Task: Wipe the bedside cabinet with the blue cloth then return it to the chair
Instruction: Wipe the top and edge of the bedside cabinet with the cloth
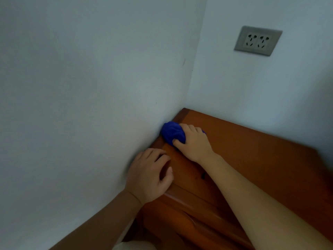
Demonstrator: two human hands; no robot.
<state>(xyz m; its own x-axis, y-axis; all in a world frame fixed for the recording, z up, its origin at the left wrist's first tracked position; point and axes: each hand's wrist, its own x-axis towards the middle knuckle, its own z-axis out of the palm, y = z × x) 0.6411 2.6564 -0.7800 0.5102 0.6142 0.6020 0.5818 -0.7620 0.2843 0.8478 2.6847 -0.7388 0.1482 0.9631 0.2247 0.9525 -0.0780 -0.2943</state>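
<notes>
Item: bunched blue cloth [173, 133], no clear long axis, at my reddish-brown wooden bedside cabinet's [252, 156] left edge near its back corner; right hand [193, 143] fingers clasp it; left hand [150, 175] fingers loosely curled, empty, on that edge.

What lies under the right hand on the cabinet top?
A bunched blue cloth lies under the right hand, pressed on the cabinet beside the wall. The wood beneath the cloth is covered.

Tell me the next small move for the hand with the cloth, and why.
Probably draw the right hand and the bunched blue cloth back from the wall, across the cabinet top. The cloth sits pressed near the back corner, and the broad wooden surface on the right lies open to wipe. The left hand rests at the cabinet's edge.
</notes>
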